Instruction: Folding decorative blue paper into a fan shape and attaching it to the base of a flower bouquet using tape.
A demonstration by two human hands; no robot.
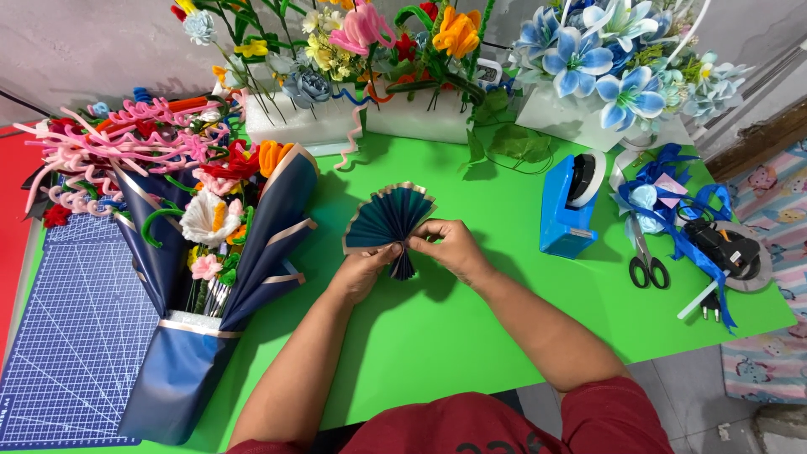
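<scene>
Both hands, left [363, 271] and right [452, 245], are pinching the pleated blue paper fan [388, 220] at its gathered waist above the green table [471, 328], right of the bouquet [220, 244]. Keeping the pleats compressed evenly while fingers are holding seems best.

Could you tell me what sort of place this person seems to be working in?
Probably a small craft or florist workspace. On the green table lie a wrapped bouquet of handmade flowers, a blue tape dispenser and scissors, while both hands pinch a pleated blue paper fan.
</scene>
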